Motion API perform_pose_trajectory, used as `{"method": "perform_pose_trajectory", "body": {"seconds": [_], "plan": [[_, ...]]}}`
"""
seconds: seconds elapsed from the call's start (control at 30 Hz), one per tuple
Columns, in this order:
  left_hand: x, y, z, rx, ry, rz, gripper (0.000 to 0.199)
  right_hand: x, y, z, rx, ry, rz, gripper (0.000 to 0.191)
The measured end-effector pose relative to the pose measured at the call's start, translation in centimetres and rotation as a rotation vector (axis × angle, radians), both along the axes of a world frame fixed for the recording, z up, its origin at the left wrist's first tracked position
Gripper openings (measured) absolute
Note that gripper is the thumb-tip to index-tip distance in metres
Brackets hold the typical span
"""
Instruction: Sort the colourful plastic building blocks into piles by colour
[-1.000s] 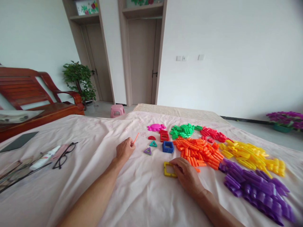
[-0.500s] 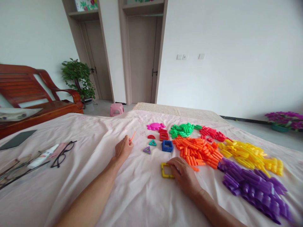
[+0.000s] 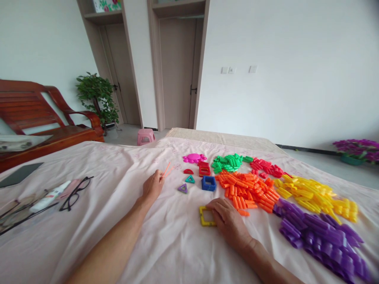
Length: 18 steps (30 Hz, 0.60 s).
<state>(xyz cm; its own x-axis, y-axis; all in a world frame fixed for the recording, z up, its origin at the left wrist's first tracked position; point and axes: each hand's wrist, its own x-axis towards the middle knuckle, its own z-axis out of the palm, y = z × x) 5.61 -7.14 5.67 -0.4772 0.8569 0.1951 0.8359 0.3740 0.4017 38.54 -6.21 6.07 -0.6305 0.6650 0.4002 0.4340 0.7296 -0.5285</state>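
Pinched in my left hand [image 3: 152,185] is a thin orange frame piece [image 3: 167,170], seen nearly edge-on above the cloth. My right hand [image 3: 226,217] has its fingers closed on the right side of a yellow square frame [image 3: 203,218] at the cloth. Beyond it stand blue square frames [image 3: 209,184] and red square frames [image 3: 204,169]. To their left lie a purple triangle [image 3: 182,189], a teal triangle [image 3: 190,180] and a red half-round piece [image 3: 188,171].
Piles of orange [image 3: 248,187], green [image 3: 227,163], red [image 3: 268,168], yellow [image 3: 314,193] and purple pieces [image 3: 319,236] spread to the right. A pink piece [image 3: 194,158] lies behind. Black glasses [image 3: 75,195] and a white bottle [image 3: 50,197] lie left.
The orange piece in my left hand has turned, so two of its edges now show. Both hands have shifted very slightly left in the view, the yellow frame too.
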Motion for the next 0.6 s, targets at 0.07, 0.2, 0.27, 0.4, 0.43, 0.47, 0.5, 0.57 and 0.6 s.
{"method": "perform_pose_trajectory", "body": {"seconds": [0.07, 0.2, 0.27, 0.4, 0.43, 0.47, 0.5, 0.57, 0.6], "plan": [[-0.09, 0.10, -0.08, 0.000, 0.000, -0.007, 0.023, 0.04, 0.02, 0.01, -0.006, 0.002, 0.006, 0.025], [-0.22, 0.26, -0.24, -0.003, 0.027, -0.008, 0.032, 0.13, 0.03, -0.05, -0.011, -0.001, 0.005, 0.025], [-0.19, 0.25, -0.25, -0.005, 0.052, -0.020, 0.035, 0.14, 0.03, -0.06, -0.010, 0.001, 0.005, 0.025], [0.05, 0.08, -0.08, -0.025, 0.105, -0.055, 0.030, 0.10, 0.05, 0.00, -0.024, 0.006, 0.009, 0.027], [0.12, 0.04, -0.02, -0.033, 0.115, -0.060, 0.029, 0.10, 0.06, 0.00, -0.026, 0.009, 0.009, 0.027], [0.17, 0.01, 0.03, -0.042, 0.123, -0.063, 0.028, 0.11, 0.06, 0.00, -0.027, 0.012, 0.010, 0.027], [0.22, 0.00, 0.08, -0.049, 0.129, -0.064, 0.029, 0.11, 0.06, 0.01, -0.025, 0.016, 0.011, 0.027], [0.25, 0.00, 0.15, -0.059, 0.134, -0.064, 0.031, 0.13, 0.03, 0.06, -0.021, 0.017, 0.009, 0.027], [0.25, 0.02, 0.17, -0.061, 0.133, -0.063, 0.032, 0.13, 0.01, 0.12, -0.019, 0.014, 0.008, 0.027]]}}
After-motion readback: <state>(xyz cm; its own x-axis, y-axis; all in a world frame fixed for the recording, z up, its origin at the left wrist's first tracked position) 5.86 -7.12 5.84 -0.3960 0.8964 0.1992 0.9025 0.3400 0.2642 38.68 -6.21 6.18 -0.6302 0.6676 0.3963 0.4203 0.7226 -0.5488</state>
